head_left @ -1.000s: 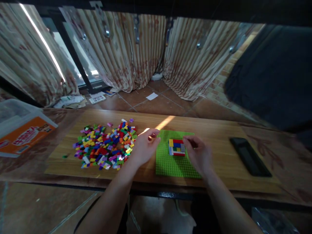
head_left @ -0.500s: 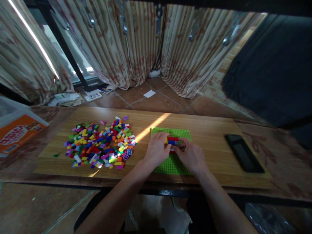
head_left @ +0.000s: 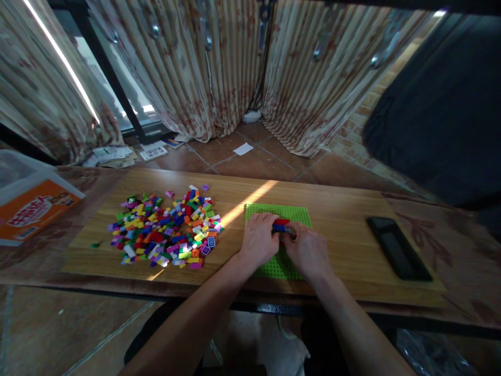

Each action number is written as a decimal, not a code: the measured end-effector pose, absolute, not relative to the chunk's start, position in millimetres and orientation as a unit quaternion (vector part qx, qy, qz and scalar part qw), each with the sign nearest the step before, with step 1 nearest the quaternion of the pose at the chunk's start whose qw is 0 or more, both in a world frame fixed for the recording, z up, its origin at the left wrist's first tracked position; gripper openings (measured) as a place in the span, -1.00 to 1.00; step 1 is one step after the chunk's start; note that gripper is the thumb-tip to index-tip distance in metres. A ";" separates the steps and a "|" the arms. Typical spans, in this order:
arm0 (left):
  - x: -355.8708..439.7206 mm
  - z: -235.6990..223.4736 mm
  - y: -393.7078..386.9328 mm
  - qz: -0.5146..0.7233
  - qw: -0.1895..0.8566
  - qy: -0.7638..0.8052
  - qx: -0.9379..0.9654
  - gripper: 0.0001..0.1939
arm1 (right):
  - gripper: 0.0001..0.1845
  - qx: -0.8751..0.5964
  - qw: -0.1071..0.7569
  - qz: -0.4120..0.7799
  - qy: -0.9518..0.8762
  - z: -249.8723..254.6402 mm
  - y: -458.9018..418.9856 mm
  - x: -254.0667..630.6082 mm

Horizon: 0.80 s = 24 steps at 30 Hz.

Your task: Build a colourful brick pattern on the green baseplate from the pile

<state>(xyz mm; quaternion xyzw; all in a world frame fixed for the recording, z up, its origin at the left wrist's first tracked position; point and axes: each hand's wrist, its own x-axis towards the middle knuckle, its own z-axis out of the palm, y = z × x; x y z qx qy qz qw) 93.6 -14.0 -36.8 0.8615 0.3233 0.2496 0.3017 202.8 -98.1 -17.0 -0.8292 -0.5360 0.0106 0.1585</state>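
A green studded baseplate (head_left: 284,266) lies on the wooden board, partly covered by both hands. Over its upper half is a small build of red and blue toy bricks (head_left: 280,227). My left hand (head_left: 260,237) closes on the left side of these bricks, its fingers curled over them. From the right, my right hand (head_left: 307,245) pinches their other end between thumb and fingers. The fingertips sit close together and hide most of the build. Whether its underside touches the plate cannot be seen.
A heap of loose coloured bricks (head_left: 168,227) spreads over the left of the wooden board (head_left: 336,209). A black phone-like device (head_left: 398,248) lies on the right. At the far left stands a clear tub with an orange label (head_left: 37,209).
My left fingers now cover more of the bricks, and the yellow piece at their left end is hidden. The whole view has shifted slightly.
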 end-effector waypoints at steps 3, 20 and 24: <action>94.1 -35.0 -14.1 0.243 0.298 0.329 0.862 -0.67 | -0.72 -0.818 0.147 0.005 -0.555 -16.8 -97.4 203.3; 92.5 -35.4 -14.4 0.224 0.273 0.325 0.877 -0.66 | -0.74 -0.812 0.168 0.003 -0.559 -20.2 -101.9 209.2; 90.2 -34.7 -16.9 0.202 0.255 0.305 0.895 -0.56 | -0.75 -0.824 0.166 0.013 -0.542 -20.3 -101.9 207.5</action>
